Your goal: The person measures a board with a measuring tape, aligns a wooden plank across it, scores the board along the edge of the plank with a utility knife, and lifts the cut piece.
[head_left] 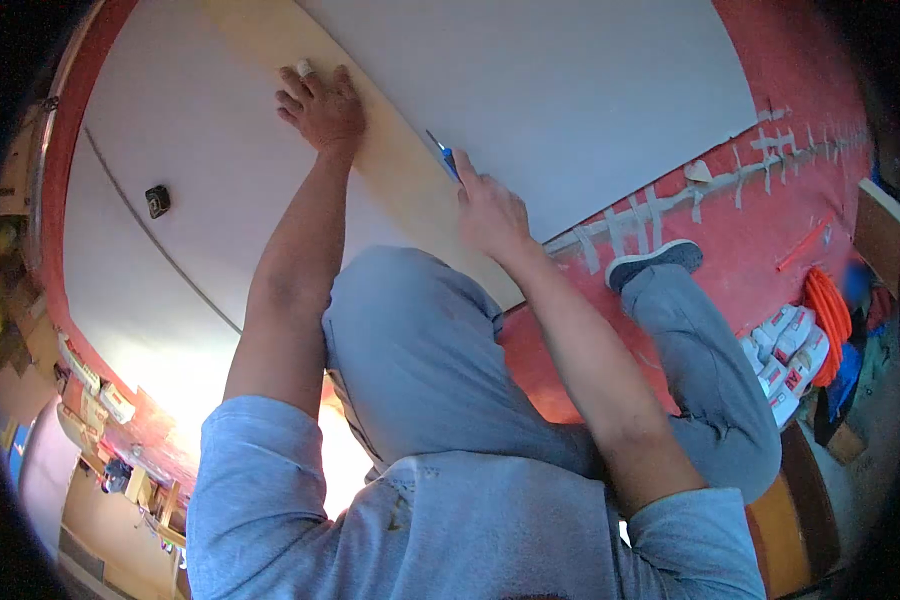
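My left hand [322,112] is spread with its palm down on a long pale-yellow board [395,165], near the board's right edge. A white wrap covers one fingertip. My right hand [492,212] is closed around a blue utility knife [449,160], its narrow blade pointing up and to the left. The knife is just right of the board's edge, over a large white sheet [580,90]; I cannot tell whether the blade touches it. The board lies slantwise across the white surface, and my bent knee [410,310] covers part of its lower end.
A black tape measure [157,201] and a thin dark strip [160,245] lie on the white surface at left. Red surface [790,60] with strips of grey tape [660,215] borders the sheet. Orange hose [828,325] and white packages [792,350] lie at right. My shoe [655,262] rests near the tape.
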`<state>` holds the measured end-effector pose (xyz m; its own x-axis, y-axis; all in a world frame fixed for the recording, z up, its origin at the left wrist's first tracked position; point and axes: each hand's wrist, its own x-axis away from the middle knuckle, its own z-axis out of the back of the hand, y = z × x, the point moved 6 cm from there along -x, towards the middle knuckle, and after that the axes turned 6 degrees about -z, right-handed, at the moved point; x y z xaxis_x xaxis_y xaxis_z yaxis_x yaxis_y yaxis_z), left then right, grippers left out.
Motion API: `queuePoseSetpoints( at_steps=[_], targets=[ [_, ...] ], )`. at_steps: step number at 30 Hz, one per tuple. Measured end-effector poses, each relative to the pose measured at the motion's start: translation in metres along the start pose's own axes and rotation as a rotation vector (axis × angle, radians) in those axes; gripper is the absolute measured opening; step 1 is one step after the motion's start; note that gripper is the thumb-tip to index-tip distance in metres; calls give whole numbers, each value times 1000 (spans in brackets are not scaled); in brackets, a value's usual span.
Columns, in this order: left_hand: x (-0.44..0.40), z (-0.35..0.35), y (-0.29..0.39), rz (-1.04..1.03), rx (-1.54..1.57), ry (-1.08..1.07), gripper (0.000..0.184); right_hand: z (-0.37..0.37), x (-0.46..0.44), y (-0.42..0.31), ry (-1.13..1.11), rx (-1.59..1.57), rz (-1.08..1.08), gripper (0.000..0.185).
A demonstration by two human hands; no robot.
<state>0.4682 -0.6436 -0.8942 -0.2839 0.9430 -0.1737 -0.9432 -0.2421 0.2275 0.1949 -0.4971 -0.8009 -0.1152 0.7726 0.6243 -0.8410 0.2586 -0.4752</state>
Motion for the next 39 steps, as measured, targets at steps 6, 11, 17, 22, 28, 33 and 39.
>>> queuePoseSetpoints(
  at_steps=[6,11,17,22,28,33,39],
  targets=[
    [0,4,5,36,10,-44,82,11,-31,-26,30,-8,79,57],
    [0,12,9,35,53,-57,80,7,-42,-35,8,-6,89,56],
    [3,9,6,-55,20,10,82,8,-43,-44,6,114,128,59],
    [-2,12,9,-22,103,-27,83,-2,-2,-11,-88,153,44,67],
    [-1,8,6,10,98,-61,86,-14,93,59,-301,337,-131,69],
    [0,11,9,2,132,-85,87,-15,132,88,-303,312,-147,74],
    [3,5,3,-1,103,-62,88,-24,148,112,-238,355,-127,82]
  ],
)
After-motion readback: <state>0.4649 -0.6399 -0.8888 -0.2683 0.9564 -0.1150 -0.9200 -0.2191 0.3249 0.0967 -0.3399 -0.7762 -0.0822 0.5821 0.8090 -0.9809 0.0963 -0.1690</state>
